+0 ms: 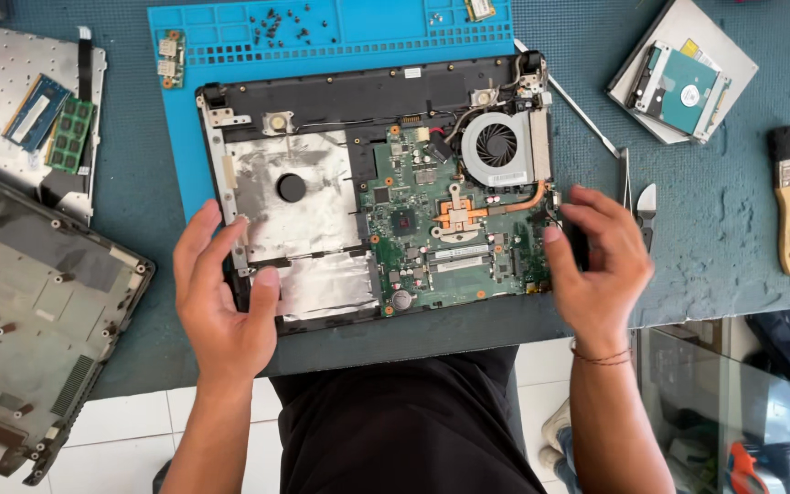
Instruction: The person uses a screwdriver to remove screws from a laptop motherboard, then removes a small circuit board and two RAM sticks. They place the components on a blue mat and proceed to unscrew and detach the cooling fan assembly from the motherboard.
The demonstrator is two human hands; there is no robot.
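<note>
Paintbrush (786, 199), hard drive (681, 90), memory sticks (52, 123), loose screws (278, 27), bottom cover (34, 302)

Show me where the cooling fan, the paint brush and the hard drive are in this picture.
cooling fan (496, 146): head view, on the round hub of its blades.
paint brush (787, 215): head view, on the wooden handle.
hard drive (685, 90): head view, on its blue-green top face.

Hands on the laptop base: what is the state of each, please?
Left hand: open, gripping the laptop base left edge.
Right hand: open, fingers on its right edge.
</note>
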